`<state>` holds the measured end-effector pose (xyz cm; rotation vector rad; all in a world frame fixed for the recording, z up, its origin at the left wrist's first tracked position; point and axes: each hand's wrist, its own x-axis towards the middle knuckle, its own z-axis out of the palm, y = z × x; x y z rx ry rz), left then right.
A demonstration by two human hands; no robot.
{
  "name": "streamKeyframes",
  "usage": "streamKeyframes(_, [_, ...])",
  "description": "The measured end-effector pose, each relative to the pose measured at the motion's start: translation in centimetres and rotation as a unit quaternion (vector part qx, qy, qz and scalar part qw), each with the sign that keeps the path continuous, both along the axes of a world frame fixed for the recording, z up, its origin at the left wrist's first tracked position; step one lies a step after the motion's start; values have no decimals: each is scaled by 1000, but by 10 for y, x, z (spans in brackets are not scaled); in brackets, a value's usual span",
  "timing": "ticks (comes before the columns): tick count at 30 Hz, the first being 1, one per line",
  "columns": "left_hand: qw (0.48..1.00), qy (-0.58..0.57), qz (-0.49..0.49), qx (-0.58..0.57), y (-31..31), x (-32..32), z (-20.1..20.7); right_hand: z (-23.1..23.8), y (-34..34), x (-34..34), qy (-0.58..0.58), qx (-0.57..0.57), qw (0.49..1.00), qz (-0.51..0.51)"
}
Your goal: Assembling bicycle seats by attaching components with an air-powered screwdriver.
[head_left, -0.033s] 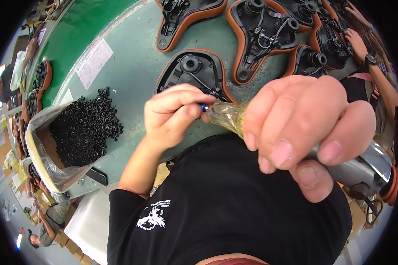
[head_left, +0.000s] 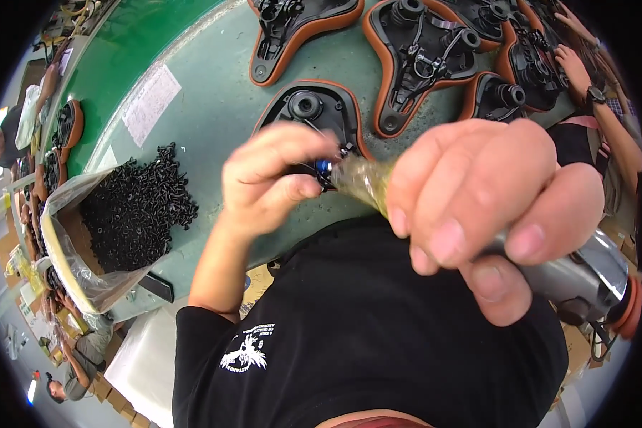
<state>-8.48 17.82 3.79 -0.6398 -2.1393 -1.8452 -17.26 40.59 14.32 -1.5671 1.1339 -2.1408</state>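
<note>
Two hands at one power driver: right hand gripping, left hand parted

A green worktop spreads beyond the driver. Brown-edged saddles lie on it, past the driver's front end, bottoms up, probably so their undersides can be reached. Left of the driver sits a plastic-lined box with black screws spilling from it, presumably placed to suit the left hand. The driver itself points leftward; the right hand's fingers press together around its front, apparently to steady and aim it. Its wrapped nose ends in a small blue tip. That tip lies at the mouth of the gap between the left hand's spread thumb and forefinger; blur hides whether either touches it.
</note>
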Motion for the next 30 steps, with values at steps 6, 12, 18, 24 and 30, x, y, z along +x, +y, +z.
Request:
streamKeyframes(6, [959,6,19,-281,-63,-57,-28,-24,-8,-18,95,61,991,-67])
streamKeyframes(12, [986,-72,-73,-130,-54,-78,-56,-36,-38,-15,50,84,989,-110])
streamKeyframes(18, [997,-48,-46,-38,-43,-68,-79,-36,-52,-6,111,209,966,-99])
streamKeyframes(24, [997,-78,6,-27,-38,-50,-84,-33,-59,-4,151,234,958,-60])
streamKeyframes(30, [997,-66,-17,-36,-37,-49,-86,-41,-61,10,121,248,955,-110])
